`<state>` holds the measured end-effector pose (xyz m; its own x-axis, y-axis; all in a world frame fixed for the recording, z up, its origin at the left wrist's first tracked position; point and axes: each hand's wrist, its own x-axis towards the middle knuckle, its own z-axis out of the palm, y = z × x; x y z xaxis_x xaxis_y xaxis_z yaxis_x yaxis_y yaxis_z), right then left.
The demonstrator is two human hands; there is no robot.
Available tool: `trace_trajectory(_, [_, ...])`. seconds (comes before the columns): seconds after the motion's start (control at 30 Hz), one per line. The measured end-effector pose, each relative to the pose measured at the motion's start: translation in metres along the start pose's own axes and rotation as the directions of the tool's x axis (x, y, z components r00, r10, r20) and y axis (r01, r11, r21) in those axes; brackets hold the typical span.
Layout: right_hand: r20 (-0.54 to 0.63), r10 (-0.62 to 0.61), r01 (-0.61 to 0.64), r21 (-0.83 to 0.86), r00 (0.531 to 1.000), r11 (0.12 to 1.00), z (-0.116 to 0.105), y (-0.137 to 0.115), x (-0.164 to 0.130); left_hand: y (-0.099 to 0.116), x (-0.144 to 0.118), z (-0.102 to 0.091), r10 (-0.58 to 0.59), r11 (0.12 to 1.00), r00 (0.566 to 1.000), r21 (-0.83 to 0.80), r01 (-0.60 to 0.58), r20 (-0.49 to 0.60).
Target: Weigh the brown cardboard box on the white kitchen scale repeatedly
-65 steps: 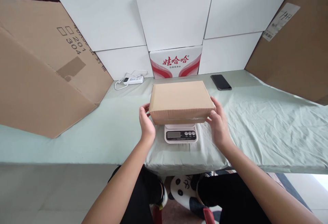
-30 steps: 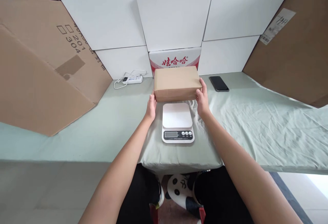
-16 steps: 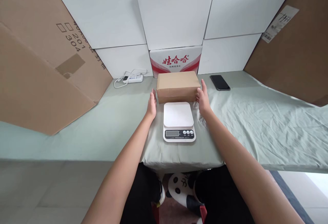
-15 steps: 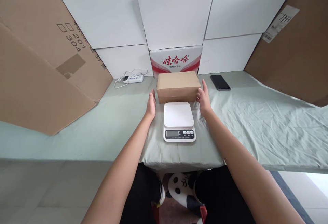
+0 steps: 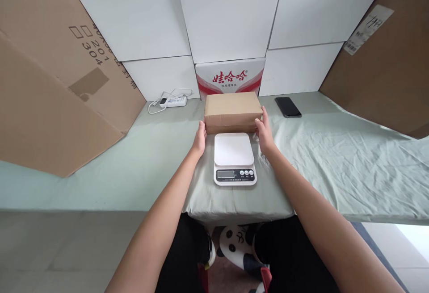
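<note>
A brown cardboard box (image 5: 233, 113) rests on the cloth behind a white kitchen scale (image 5: 233, 150). My left hand (image 5: 200, 138) presses on the box's left side near its front corner, with its fingers partly hidden. At the opposite end, my right hand (image 5: 264, 133) grips the right side, thumb on the front face and fingers along the end. Between my wrists sits the scale, its bare white plate toward the box and its dark panel with display and buttons toward me.
A white power strip (image 5: 176, 101) with a coiled cable lies at the back left, a black phone (image 5: 288, 107) at the back right. Large cardboard sheets (image 5: 50, 92) and white panels (image 5: 231, 20) wall the green-clothed table (image 5: 161, 159). A printed carton (image 5: 231, 76) stands behind the box.
Both hands have closed in on the box from its sides; the gap at the left is gone and the right thumb is now on the front face. The box and scale have stayed put.
</note>
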<state>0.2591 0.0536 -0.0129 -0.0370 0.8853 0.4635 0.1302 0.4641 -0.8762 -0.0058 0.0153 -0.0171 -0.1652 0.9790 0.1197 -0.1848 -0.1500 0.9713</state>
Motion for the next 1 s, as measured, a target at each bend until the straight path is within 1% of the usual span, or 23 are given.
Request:
trace_trajectory(0.07, [-0.009, 0.126, -0.125, 0.069, 0.992, 0.990, 0.003, -0.010, -0.003, 0.004, -0.002, 0.000, 0.008, 1.000, 1.000, 0.003, -0.008, 0.000])
trace_trajectory(0.1, [0.000, 0.169, -0.168, 0.103, 0.986, 0.980, 0.004, -0.015, -0.005, 0.007, -0.003, 0.001, 0.018, 1.000, 1.000, 0.006, -0.018, -0.001])
trace_trajectory(0.17, [0.024, 0.182, -0.184, 0.141, 0.983, 0.973, 0.005, -0.026, -0.007, 0.014, -0.007, 0.003, 0.055, 0.998, 0.998, 0.007, -0.055, 0.002])
trace_trajectory(0.27, [0.022, 0.102, -0.104, 0.147, 0.995, 0.984, 0.001, -0.044, -0.011, 0.027, -0.014, 0.007, 0.140, 0.990, 0.990, -0.006, -0.140, -0.009])
trace_trajectory(0.4, [-0.013, -0.013, 0.014, 0.054, 1.000, 0.998, -0.007, -0.069, -0.022, 0.042, -0.030, 0.010, 0.247, 0.968, 0.967, -0.029, -0.249, -0.066])
trace_trajectory(0.53, [-0.022, -0.058, 0.057, -0.006, 0.998, 0.998, -0.013, -0.089, -0.043, 0.052, -0.054, 0.010, 0.295, 0.954, 0.946, -0.007, -0.299, -0.132])
trace_trajectory(0.67, [-0.075, -0.049, 0.048, -0.025, 0.996, 0.999, -0.016, -0.103, -0.072, 0.061, -0.080, 0.013, 0.301, 0.953, 0.932, 0.018, -0.304, -0.203])
trace_trajectory(0.77, [-0.098, -0.025, 0.021, -0.042, 0.995, 0.999, -0.018, -0.108, -0.092, 0.065, -0.094, 0.017, 0.296, 0.955, 0.925, 0.041, -0.295, -0.237])
trace_trajectory(0.87, [-0.127, 0.009, -0.013, -0.027, 0.992, 1.000, -0.022, -0.110, -0.104, 0.067, -0.103, 0.018, 0.279, 0.960, 0.931, 0.046, -0.277, -0.237])
trace_trajectory(1.0, [-0.156, 0.041, -0.047, -0.029, 0.987, 0.998, -0.027, -0.115, -0.112, 0.069, -0.110, 0.019, 0.237, 0.971, 0.946, 0.056, -0.230, -0.223])
